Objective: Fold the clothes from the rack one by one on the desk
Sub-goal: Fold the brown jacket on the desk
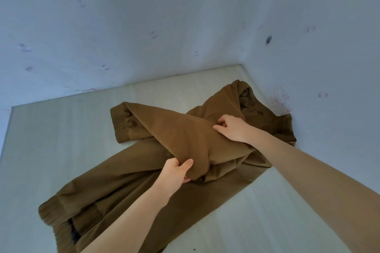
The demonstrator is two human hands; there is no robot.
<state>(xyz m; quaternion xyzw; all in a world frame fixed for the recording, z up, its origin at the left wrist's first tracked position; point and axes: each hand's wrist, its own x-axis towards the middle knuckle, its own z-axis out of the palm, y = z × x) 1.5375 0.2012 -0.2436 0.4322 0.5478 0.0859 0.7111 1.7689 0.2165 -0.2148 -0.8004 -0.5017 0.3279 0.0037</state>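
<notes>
Where the counter [61, 129] runs into the corner of two pale walls [144, 26], we count one garment: a pair of brown trousers [127, 183] with two legs and two ribbed elastic cuffs. One leg lies flat, running from the middle of the counter toward the near left, its cuff [51, 213] close to the near edge. The other leg is folded over and crosses on top, its cuff [123, 125] pointing left and resting on the counter. The waist end [265, 113] is bunched in the far right corner, touching the right wall.

Two hands, both on the trousers. The left hand [176, 172] pinches a raised fold of the crossed leg, thumb on top and fingers curled beneath, lifting the cloth off the layer below. The right hand [232, 127] rests on the upper leg near the crotch, fingers curled into the cloth; we cannot tell whether it truly grips or only presses. The hands are apart, with the folded leg stretched between them.

Edges: the far and right sides of the counter are closed by the walls. Bare counter shows on the left, along the back wall, and at the near right beneath the right forearm. One small dark speck [194, 249] sits on the near counter.
</notes>
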